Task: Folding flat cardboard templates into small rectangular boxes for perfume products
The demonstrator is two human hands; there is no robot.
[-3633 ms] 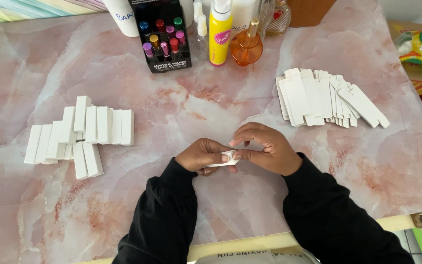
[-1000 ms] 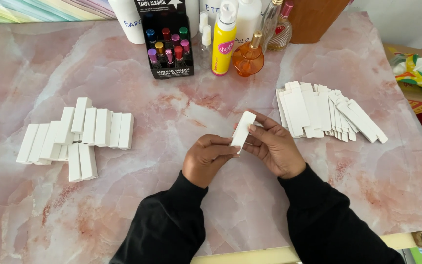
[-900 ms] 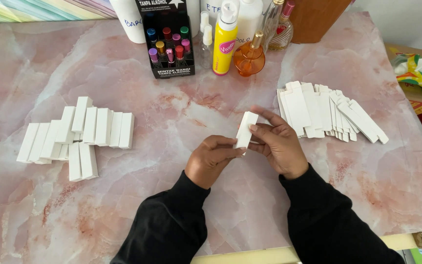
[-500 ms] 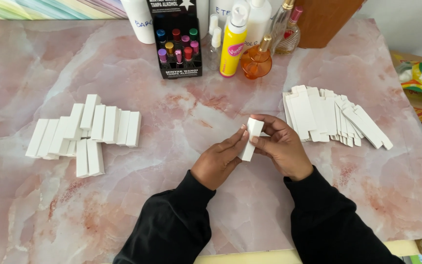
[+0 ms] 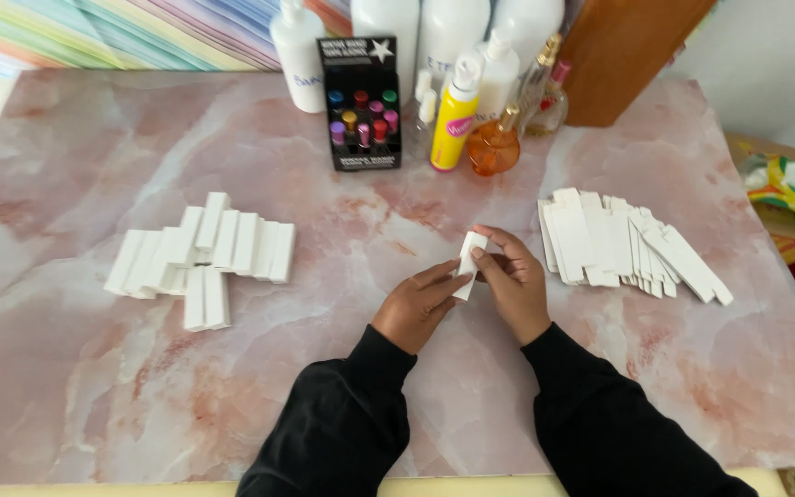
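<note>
Near the middle of the pink marbled tabletop (image 5: 94,387), both hands meet around one small white carton (image 5: 467,265), a slim folded box standing nearly upright, its top tipped a little toward one o'clock. The left hand (image 5: 416,308) closes on its lower half, fingers wrapped along the long side. The right hand (image 5: 511,281) pinches the upper end, thumb and fingertips on the top flap region. Both hands are closed on the carton; neither is free.

The carton looks like thin white card: very light, stiff along its creased edges but easy to crush or dent across the flat faces. The safest hold seems to be on the long folded edges, with gentle pressure, leaving the end flaps free to move. The surface appears matte, so slipping is unlikely.

At nine o'clock from the hands lies a cluster of formed white boxes (image 5: 204,253), laid side by side with a few stacked on top. At three o'clock sits a fanned pile of flat white blanks (image 5: 618,241), overlapping one another. At twelve o'clock, along the far edge, stand a black display box of small coloured bottles (image 5: 363,106), a yellow spray bottle (image 5: 453,129), a round orange perfume bottle (image 5: 494,147) and several white bottles (image 5: 388,32).
</note>
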